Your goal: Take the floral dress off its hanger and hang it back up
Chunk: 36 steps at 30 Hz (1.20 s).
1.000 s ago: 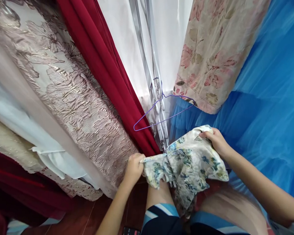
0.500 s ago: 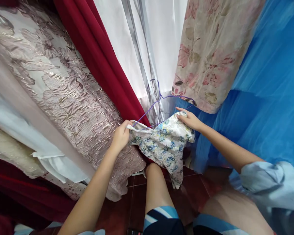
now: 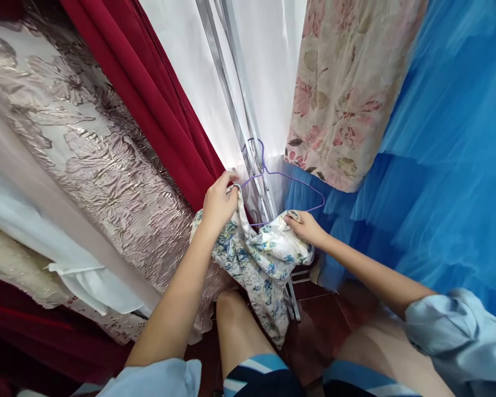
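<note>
A white garment [image 3: 268,256] with blue and yellow flowers, a dress or a top, hangs between my hands above my legs. My left hand [image 3: 221,201] pinches its left shoulder, beside the left arm of a thin purple hanger [image 3: 295,179]. That hanger arm runs behind the cloth and my fingers. My right hand [image 3: 308,227] grips the other shoulder between thumb and fingers, below the hanger's bare right arm. The hanger's hook is up against a metal pole [image 3: 231,71]; whether it is hooked on something I cannot tell.
Long garments hang all round: a dark red cloth [image 3: 149,116] and a pinkish embossed dress [image 3: 116,160] on the left, a pink floral one [image 3: 334,105] and blue tulle [image 3: 438,165] on the right. Dark red floor tiles [image 3: 322,314] lie below.
My left hand has risen along the hanger's left arm with the garment's shoulder. My right hand has dropped and moved left, so the right shoulder sits lower, away from the hanger's tip.
</note>
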Available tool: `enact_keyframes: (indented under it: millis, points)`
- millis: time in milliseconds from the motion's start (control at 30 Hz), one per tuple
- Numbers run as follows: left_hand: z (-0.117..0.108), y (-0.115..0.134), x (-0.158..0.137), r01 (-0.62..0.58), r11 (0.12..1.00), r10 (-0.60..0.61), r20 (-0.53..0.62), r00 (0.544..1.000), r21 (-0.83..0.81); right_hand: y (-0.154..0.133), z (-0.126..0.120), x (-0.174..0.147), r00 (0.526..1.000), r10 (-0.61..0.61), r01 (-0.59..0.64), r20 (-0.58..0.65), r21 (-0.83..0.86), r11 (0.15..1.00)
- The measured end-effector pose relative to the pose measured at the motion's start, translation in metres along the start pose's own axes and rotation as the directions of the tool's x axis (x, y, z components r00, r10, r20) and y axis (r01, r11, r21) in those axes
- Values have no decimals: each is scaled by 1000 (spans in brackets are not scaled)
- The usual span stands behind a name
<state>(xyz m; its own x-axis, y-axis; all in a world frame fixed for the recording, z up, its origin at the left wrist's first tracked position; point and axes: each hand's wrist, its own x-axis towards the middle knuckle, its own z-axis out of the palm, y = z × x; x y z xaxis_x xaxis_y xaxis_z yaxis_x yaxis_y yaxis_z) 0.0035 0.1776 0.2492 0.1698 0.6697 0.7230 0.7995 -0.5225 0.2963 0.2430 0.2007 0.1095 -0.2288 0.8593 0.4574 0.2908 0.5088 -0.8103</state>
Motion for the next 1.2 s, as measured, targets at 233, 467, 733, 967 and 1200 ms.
enact_keyframes:
  millis: [233,467,733,967,1200]
  points:
    - [11,-28,-11,144,989,-145,-33,989,-14,-15,-63,-31,935,-134,133,-328,-26,991]
    - [14,-19,-17,125,991,-125,-3,992,-47,17,-106,-15,851,-168,-33,-498,-370,928]
    - [7,-22,-19,136,991,-136,8,991,15,11,-136,-26,976,-168,76,-139,-506,859]
    - [13,-22,-23,127,992,-127,21,992,-19,-1,-145,-13,912,-320,128,-256,-564,816]
    - [10,-23,-22,138,990,-138,47,989,9,13,-135,30,882,-276,130,-381,-367,921]
